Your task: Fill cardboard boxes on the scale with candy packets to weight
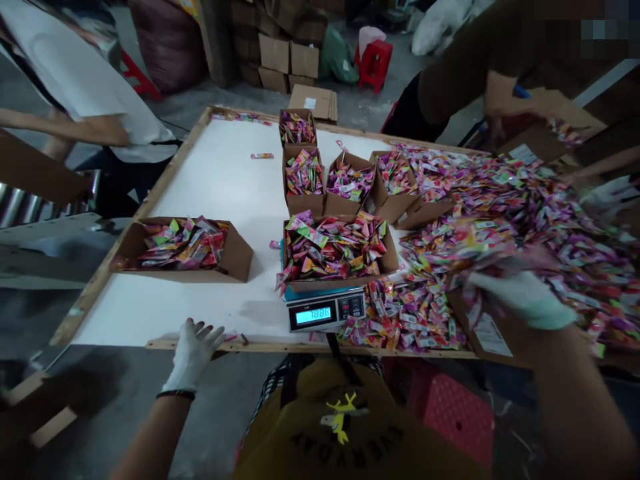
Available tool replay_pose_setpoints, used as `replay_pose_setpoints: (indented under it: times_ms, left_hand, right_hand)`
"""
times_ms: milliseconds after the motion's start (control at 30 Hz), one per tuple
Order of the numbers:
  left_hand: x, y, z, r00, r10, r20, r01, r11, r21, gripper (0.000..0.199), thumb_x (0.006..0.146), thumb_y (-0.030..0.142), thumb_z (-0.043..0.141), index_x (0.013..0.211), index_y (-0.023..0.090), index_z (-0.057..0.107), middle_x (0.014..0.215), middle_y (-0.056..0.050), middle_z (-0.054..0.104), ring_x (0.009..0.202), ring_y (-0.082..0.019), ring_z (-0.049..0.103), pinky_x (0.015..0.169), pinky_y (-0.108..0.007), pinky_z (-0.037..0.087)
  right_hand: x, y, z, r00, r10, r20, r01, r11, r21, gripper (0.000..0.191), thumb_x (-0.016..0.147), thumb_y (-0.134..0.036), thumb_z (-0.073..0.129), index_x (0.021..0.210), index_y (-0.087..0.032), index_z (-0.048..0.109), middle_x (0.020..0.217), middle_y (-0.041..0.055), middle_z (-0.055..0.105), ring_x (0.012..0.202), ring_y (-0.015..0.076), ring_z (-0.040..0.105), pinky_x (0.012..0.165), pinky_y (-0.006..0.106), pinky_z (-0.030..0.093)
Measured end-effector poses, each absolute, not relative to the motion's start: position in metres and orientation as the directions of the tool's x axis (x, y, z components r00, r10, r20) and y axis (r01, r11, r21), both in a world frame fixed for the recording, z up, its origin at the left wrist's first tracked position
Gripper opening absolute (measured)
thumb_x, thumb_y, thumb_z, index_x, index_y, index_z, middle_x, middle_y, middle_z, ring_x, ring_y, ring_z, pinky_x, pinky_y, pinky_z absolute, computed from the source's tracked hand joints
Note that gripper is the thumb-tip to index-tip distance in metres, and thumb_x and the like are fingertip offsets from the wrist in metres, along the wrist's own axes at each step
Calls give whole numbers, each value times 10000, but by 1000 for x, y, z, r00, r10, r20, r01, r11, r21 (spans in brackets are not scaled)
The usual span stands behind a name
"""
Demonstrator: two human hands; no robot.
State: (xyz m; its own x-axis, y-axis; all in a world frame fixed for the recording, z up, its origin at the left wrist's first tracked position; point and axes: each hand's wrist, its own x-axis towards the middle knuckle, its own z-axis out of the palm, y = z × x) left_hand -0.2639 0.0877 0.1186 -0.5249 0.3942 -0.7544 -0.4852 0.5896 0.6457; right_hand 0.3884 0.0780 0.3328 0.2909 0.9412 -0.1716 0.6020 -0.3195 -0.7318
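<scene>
A white-topped table (pixel 220 187) with a raw wooden rim is filling most of the view, standing on a grey concrete floor. Near its front edge a digital scale (pixel 326 311) is sitting, its display glowing, and a cardboard box (pixel 336 252) heaped with bright candy wrappers is resting on top of it. Left of the scale, well apart, another filled box (pixel 185 248) is lying on the bare white surface. Behind the scale, four smaller boxes (pixel 303 175) are standing close together. Right of the scale a huge loose candy pile (pixel 525 213) is spreading across the table.

The left hand (pixel 193 353), in a white glove, is resting at the table's front rim left of the scale, fingers spread and released, holding nothing. The right hand (pixel 525 297), also gloved, is reaching over the pile right of the scale; motion blur is hiding whether its fingers are clenched.

Beyond the table, stacked cartons (pixel 280 53) and a red stool (pixel 374 63) are standing, and another person's sleeve (pixel 465 67) is leaning in from the far right.
</scene>
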Motion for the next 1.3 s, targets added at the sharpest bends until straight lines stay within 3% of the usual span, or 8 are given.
replay_pose_setpoints:
  times_ms: [133,267,533,733,900,1000,1167,1300]
  left_hand:
    - [-262,81,124,-527,459,-715,-435,577,691,192,1034,427,466,1025,240,511,1067,-58,590,884,-223,717,1064,-532,535]
    - [-253,98,138,-507,554,-660,-374,549,748,163,999,401,514,993,239,519,1038,-49,604,820,-205,708,984,-477,575]
    - [-211,94,145,-403,675,-617,-325,525,787,281,920,360,602,1162,217,613,1250,-110,655,848,-206,733,917,-430,598]
    - [-233,75,137,-400,677,-618,-304,538,786,351,864,355,655,1184,211,651,1316,-132,658,863,-223,746,817,-388,611]
    - [-250,75,124,-415,683,-601,-292,526,799,303,884,343,646,1162,222,652,1302,-117,664,874,-207,748,765,-338,614]
    - [-241,79,127,-401,678,-616,-271,555,786,284,898,328,627,1153,206,650,1298,-117,659,866,-196,746,748,-314,605]
    - [-218,83,135,-356,682,-639,-258,585,769,330,818,332,677,1117,194,663,1212,-98,666,846,-208,739,818,-369,603]
    - [-204,87,134,-342,685,-643,-230,602,764,359,775,368,700,1085,188,666,1177,-91,657,853,-224,739,805,-375,593]
  right_hand:
    - [387,99,305,101,987,-124,816,-153,-558,817,573,-641,869,1235,-184,724,1377,229,678,1367,492,592,1166,670,472]
    - [325,141,326,-79,996,41,772,87,-629,735,875,-517,670,1515,-176,547,1495,197,589,1283,363,674,1054,525,600]
    - [211,222,340,-181,983,17,923,176,-343,570,873,-327,707,1425,-188,671,1306,158,639,986,291,693,908,430,588]
    - [217,234,331,-215,965,151,845,261,-467,246,926,-164,541,947,-183,786,1108,95,756,1072,226,691,1035,363,550]
    - [255,202,358,29,986,164,664,104,-740,183,868,-314,611,944,-214,744,906,76,772,694,241,736,694,440,659]
    - [293,161,385,202,962,186,501,62,-863,179,809,-432,760,895,-274,752,869,68,766,698,275,739,706,501,658]
    - [361,109,405,286,922,262,771,-58,-635,265,791,-600,776,945,-386,749,897,98,736,712,314,690,713,558,577]
    - [353,115,392,198,945,261,889,-61,-454,420,800,-632,711,1074,-318,759,965,125,711,711,314,678,715,543,563]
